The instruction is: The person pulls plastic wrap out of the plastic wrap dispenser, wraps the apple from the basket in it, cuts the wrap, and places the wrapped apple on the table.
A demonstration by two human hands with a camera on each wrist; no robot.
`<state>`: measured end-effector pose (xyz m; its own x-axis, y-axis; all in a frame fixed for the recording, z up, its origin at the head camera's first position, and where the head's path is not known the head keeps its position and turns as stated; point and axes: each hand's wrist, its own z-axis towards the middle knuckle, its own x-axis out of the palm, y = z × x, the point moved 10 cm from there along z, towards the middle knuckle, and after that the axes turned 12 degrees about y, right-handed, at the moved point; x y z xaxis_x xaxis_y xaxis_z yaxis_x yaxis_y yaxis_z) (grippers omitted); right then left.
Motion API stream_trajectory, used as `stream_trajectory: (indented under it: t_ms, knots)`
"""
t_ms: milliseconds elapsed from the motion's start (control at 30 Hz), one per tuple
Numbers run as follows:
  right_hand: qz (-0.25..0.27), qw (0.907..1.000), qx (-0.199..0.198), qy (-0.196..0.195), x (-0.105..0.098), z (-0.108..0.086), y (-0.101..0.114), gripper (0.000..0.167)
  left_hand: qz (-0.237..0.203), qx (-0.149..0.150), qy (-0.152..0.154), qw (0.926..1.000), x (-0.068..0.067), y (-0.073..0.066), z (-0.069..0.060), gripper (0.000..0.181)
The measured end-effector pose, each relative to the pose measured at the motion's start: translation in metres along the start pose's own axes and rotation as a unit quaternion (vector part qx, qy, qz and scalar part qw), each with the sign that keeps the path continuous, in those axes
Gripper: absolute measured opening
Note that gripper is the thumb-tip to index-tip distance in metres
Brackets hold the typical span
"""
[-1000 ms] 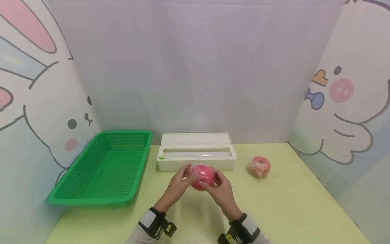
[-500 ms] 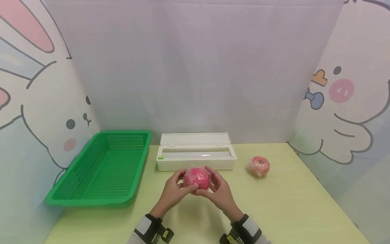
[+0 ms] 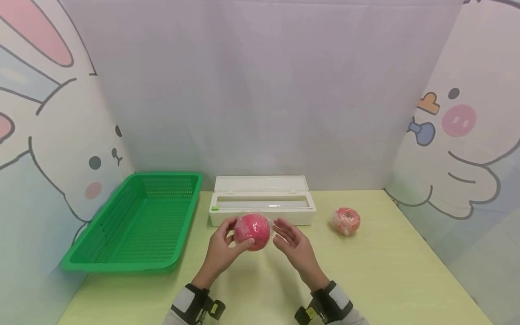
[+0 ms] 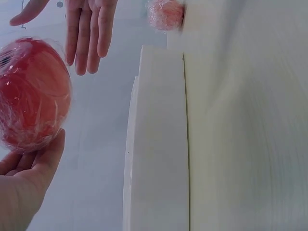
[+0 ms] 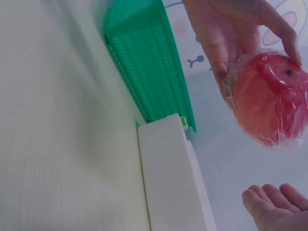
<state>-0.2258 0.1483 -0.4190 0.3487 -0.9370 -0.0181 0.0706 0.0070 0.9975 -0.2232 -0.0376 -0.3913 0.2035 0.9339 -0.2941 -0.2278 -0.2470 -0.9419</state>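
Observation:
A red apple (image 3: pixel 253 231) in clear plastic wrap is held above the table by my left hand (image 3: pixel 221 247), its thumb across the near side and fingers behind. In the right wrist view the wrapped apple (image 5: pixel 269 98) shows crinkled film around it. My right hand (image 3: pixel 298 250) is apart from the apple, just to its right, fingers extended and holding nothing; the left wrist view shows this right hand (image 4: pixel 90 29) with straight fingers. A second wrapped apple (image 3: pixel 346 221) rests on the table at the right.
Behind the hands stands a white cling film dispenser (image 3: pixel 262 218) with its lid raised and a roll inside. A green plastic basket (image 3: pixel 178 253) sits on the left of the pale yellow table (image 3: pixel 390 271). Cartoon-printed panels flank a grey backdrop (image 3: pixel 260 90).
My right hand has let go of the wrapped apple and drawn slightly away to the right. My left hand has moved left with the apple.

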Motion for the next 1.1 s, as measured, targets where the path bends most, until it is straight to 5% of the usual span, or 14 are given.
stream_trajectory:
  t_ms: [333,533,633,867,1100]
  knots:
    - [-0.002,1.0000,0.004,0.004,0.004,-0.001,-0.001,0.055,0.043,0.073,-0.013,0.9963,-0.004,-0.019,-0.005,0.071]
    - [-0.003,1.0000,0.009,0.001,0.004,-0.002,-0.002,0.055,0.097,0.127,-0.003,0.9871,0.000,-0.028,-0.010,0.074]
    - [0.003,0.9999,0.014,0.009,0.006,-0.003,-0.003,0.057,0.142,0.160,0.006,0.9768,0.006,-0.033,-0.012,0.075]
    - [0.006,0.9982,0.028,0.053,0.014,-0.004,-0.008,0.068,0.228,0.250,0.027,0.9405,0.021,-0.047,-0.021,0.077]
    - [0.010,0.9965,0.033,0.075,0.018,-0.002,-0.010,0.075,0.284,0.271,0.054,0.9180,0.033,-0.052,-0.026,0.077]
